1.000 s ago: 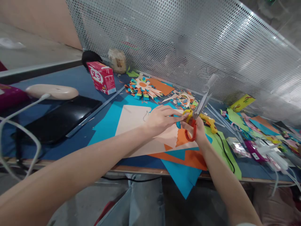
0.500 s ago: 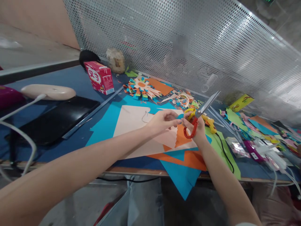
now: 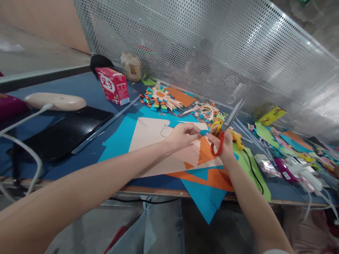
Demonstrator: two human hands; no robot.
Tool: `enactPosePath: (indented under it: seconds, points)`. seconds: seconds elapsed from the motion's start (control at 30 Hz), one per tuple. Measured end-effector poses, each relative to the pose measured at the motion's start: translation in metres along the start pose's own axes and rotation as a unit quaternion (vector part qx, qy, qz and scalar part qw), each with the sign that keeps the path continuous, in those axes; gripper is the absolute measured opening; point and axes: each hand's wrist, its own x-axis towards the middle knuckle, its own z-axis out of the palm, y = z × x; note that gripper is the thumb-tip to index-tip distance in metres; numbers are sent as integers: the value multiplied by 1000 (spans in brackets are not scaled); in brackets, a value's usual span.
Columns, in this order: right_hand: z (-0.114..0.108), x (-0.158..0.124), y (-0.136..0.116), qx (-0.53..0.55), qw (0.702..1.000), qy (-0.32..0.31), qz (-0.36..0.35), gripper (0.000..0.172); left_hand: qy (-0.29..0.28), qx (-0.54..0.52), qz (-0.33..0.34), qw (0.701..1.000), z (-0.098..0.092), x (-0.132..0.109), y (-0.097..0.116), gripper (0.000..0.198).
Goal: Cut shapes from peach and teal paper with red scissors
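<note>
A small blue piece of paper point(image 3: 204, 132) is pinched in the fingertips of my left hand point(image 3: 185, 135). My right hand point(image 3: 224, 141) holds a pair of scissors point(image 3: 219, 144) with red and yellow handles, the blades pointing up and away to the right. Its fingertips also touch the right edge of the blue piece. Beneath both hands lie a pale pink sheet point(image 3: 150, 141), orange paper point(image 3: 222, 180) and a large blue sheet point(image 3: 206, 201). A yellow glue gun point(image 3: 237, 140) rests just right of my right hand, on green paper point(image 3: 261, 187).
Behind my hands are a fringed paper flower point(image 3: 160, 97) and a heap of paper scraps point(image 3: 209, 112). A pink box point(image 3: 112, 86), a black tablet-like slab point(image 3: 69, 134) and a cream device point(image 3: 55, 101) stand left. White plugs and cables point(image 3: 304, 173) lie right. A perforated metal panel point(image 3: 185, 46) closes the back.
The scissors have tilted and their handles have shifted slightly right and down in my right hand. The blue piece now shows flatter between the fingertips of both hands.
</note>
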Motion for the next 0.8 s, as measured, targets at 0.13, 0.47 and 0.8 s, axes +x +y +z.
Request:
enactPosePath:
  seconds: [0.13,0.47,0.8]
  points:
    - [-2,0,2,-1,1000,15,3,34,0,-30,-23,999,-3,1,2,16]
    - [-3,-1,-2,-13,999,37,-8,39,-15,-62,-48,997,0,-1,4,17]
    - [0,-1,-1,-33,999,20,-9,36,-2,-58,-85,995,-2,3,6,17]
